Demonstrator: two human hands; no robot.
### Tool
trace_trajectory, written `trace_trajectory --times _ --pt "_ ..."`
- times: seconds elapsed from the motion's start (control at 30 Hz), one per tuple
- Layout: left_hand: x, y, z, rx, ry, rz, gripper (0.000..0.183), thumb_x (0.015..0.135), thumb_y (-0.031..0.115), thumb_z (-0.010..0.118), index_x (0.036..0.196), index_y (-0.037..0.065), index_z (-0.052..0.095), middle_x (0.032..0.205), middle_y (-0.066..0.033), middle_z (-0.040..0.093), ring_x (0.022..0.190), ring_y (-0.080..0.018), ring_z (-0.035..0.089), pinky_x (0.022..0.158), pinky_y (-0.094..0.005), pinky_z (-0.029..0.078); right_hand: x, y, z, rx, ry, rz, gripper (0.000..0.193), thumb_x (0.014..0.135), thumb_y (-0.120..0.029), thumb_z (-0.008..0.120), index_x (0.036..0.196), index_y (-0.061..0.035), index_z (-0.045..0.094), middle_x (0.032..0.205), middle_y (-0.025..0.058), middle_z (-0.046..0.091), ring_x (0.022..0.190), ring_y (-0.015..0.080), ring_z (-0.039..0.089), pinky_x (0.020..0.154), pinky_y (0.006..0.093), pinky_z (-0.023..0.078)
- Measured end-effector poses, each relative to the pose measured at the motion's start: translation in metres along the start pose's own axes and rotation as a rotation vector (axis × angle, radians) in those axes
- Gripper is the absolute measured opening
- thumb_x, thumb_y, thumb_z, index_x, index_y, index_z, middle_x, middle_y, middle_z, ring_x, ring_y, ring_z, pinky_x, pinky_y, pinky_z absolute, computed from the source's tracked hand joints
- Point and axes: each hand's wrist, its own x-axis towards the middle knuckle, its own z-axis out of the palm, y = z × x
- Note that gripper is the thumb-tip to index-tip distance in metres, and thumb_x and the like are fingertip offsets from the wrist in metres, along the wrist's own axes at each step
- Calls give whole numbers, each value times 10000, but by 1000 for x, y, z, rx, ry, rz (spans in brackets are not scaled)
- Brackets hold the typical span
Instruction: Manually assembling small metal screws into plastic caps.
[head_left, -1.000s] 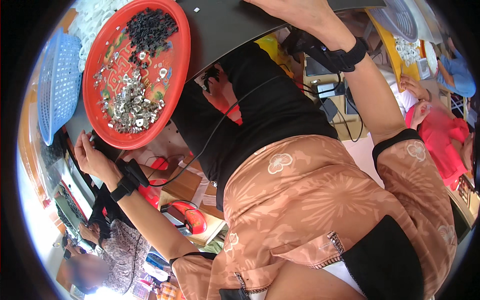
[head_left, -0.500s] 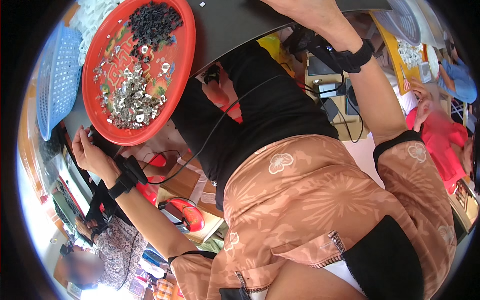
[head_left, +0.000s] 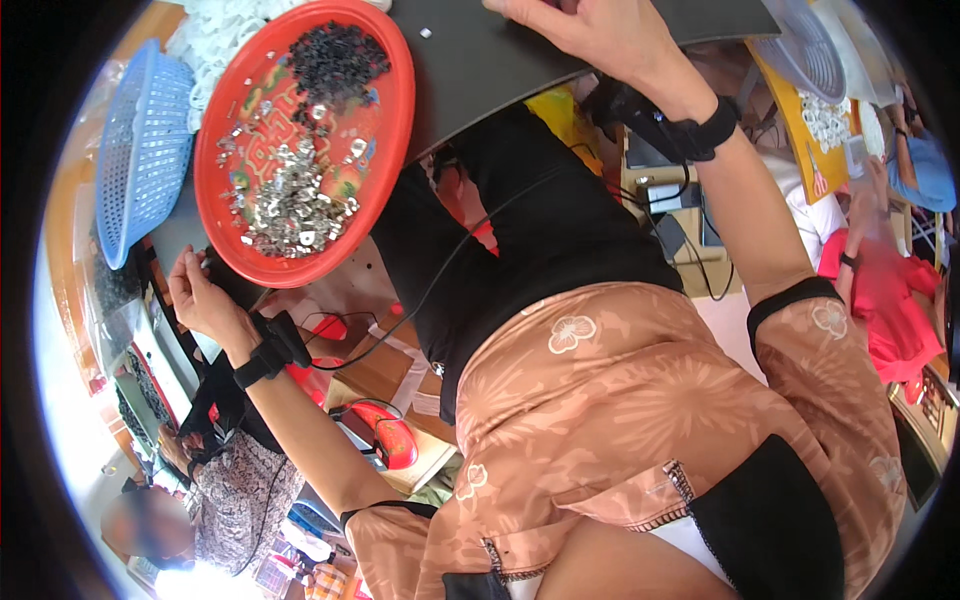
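By the near left rim of a red oval tray (head_left: 403,150), my left hand (head_left: 207,300) has its thumb and fingers pinched together. A tiny pale piece shows at its fingertips, too small to name. A heap of small black parts (head_left: 340,60) lies at the tray's far end. Nearer to me in it is a pile of small shiny metal parts (head_left: 295,205), with a few scattered about. My right hand (head_left: 610,45) is over the dark tabletop (head_left: 470,75) at the upper edge. Its thumb points left, and most of its fingers are cut off by the picture's edge.
A blue plastic basket (head_left: 145,150) stands left of the tray, near a heap of white pieces (head_left: 225,45). One small white piece (head_left: 426,33) lies on the tabletop. Cables run from my wrist bands across my lap. People (head_left: 885,290) sit to the right and lower left.
The view has shifted, so the tray and basket appear farther right. More of my right hand shows at the upper edge. My left hand stays pinched beside the tray.
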Motion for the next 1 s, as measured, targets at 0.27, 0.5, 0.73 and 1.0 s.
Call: trace_trajectory --times 0.27,0.5,0.73,1.0 --pt "-5 -1 1 48 19 26 173 916 139 596 1009 7 656 863 -36 645 763 -86 566 702 -227 446 -5 15 6 -75 -30 27 269 832 -277 684 747 -23 660 572 64 543 491 143 471 477 276 375" --pt "-10 8 6 60 46 68 172 915 136 590 978 -2 671 851 -39 651 768 -95 579 694 -236 449 -5 6 4 -63 -11 48 287 817 -284 680 682 -34 638 557 94 551 482 226 516 491 309 403" --pt "-11 14 8 106 88 66 165 896 130 596 938 -10 671 817 -59 655 745 -113 603 685 -250 471 -1 5 4 -64 -34 80 281 825 -272 671 680 -33 641 562 85 558 482 216 506 497 314 406" --pt "-13 16 11 166 101 97 182 887 156 600 944 1 676 817 -73 665 742 -133 619 687 -283 479 -2 3 0 -64 -90 67 210 837 -205 685 792 -1 668 600 26 567 516 67 455 490 237 378"
